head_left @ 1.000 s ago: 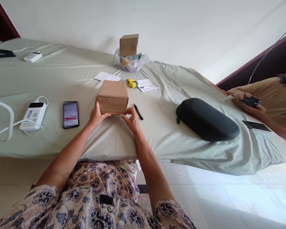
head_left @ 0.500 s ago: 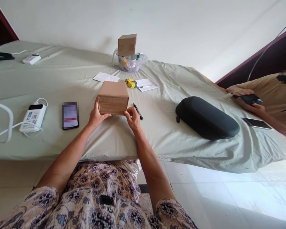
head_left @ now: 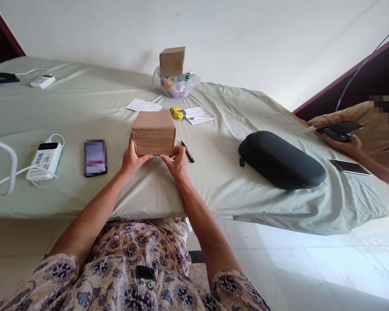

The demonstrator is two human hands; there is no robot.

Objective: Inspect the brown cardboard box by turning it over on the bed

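Observation:
A taped brown cardboard box (head_left: 154, 131) is between my hands over the cloth-covered table. My left hand (head_left: 132, 157) grips its left side, the thumb along the near bottom edge. At the lower right corner, my right hand (head_left: 177, 162) holds the box too, with its thumb under the near edge and its fingers on the right side. Whether the box rests on the cloth or is slightly lifted, I cannot tell. Just right of my right hand lies a black marker (head_left: 187, 151). Behind the box are a yellow tape measure (head_left: 177, 113) and papers (head_left: 144, 105).
A clear plastic basket (head_left: 181, 89) by the wall carries a second cardboard box (head_left: 172, 61). On the left lie a phone (head_left: 95, 157) and a white power bank (head_left: 44, 160) with a cable. A black case (head_left: 282, 160) sits right; beyond it, another person's hand (head_left: 346, 144) holds a dark object.
My right hand has shifted slightly left, its thumb now further along the box's near bottom edge. The other person's dark object has been raised and turned; one of their hands has moved off it.

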